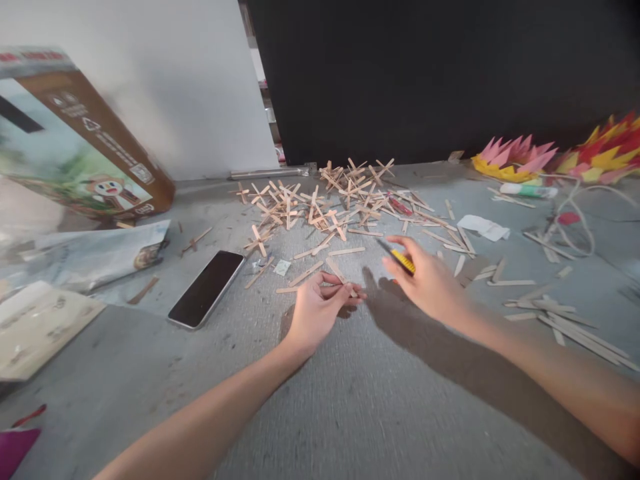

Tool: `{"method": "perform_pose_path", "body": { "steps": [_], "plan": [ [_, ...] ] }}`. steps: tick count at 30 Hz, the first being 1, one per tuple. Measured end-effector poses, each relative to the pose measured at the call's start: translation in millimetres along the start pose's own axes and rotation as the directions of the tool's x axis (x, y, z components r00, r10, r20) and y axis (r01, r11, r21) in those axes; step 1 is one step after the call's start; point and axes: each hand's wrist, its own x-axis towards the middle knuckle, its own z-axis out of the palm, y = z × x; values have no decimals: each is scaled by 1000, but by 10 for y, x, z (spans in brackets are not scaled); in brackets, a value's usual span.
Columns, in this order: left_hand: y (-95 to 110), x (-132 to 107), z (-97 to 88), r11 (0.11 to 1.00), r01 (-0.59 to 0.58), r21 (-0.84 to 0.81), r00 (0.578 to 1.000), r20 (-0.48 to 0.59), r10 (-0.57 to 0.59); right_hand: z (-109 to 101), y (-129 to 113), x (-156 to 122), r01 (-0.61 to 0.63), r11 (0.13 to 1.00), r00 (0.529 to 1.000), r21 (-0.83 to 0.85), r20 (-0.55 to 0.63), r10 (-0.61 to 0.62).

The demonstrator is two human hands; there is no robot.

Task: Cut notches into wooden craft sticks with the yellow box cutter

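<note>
My left hand [320, 307] is closed on a wooden craft stick [336, 268], pinched between thumb and fingers, with the stick's far end pointing up and left. To its right, my right hand [425, 277] is wrapped round a yellow-and-black utility knife [403, 261], whose dark tip points up and left, apart from the stick. Loose sticks lie just beyond my left hand, among them one [306, 273] close to the fingers. Further back spreads a pile of sticks joined into small crosses [287, 207].
A phone [207, 289] lies left of my left hand. A printed box [85, 140] stands at the back left. More loose sticks [565, 317] lie at right, near a glue stick [523, 190], a white cable [593, 227] and pink-and-yellow paper crowns [515, 159]. A dark panel [440, 73] closes off the back.
</note>
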Motion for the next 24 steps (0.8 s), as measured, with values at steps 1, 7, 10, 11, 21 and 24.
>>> {"method": "perform_pose_path", "body": {
  "steps": [1, 7, 10, 11, 21, 24],
  "plan": [
    [2, -3, 2, 1000, -2, -7, 1000, -7, 2, 4, -44, -64, 46, 999, 996, 23, 76, -47],
    [10, -3, 11, 999, -15, -47, 1000, -16, 15, 54, -235, -341, 327, 942, 919, 68, 208, -334],
    [26, -6, 16, 999, -8, -48, 1000, -25, 6, 74, -236, -350, 346, 938, 913, 32, 218, -345],
    [32, -9, 18, 999, -8, -43, 1000, -27, 7, 82, -233, -346, 349, 937, 912, 23, 223, -345],
    [3, -16, 19, 999, -36, 19, 999, -28, 37, 104, -265, -358, 366, 930, 912, -38, 216, -350],
    [3, -22, 14, 998, -48, 42, 999, -21, 49, 78, -297, -372, 368, 928, 912, -61, 220, -347]
  ]
}}
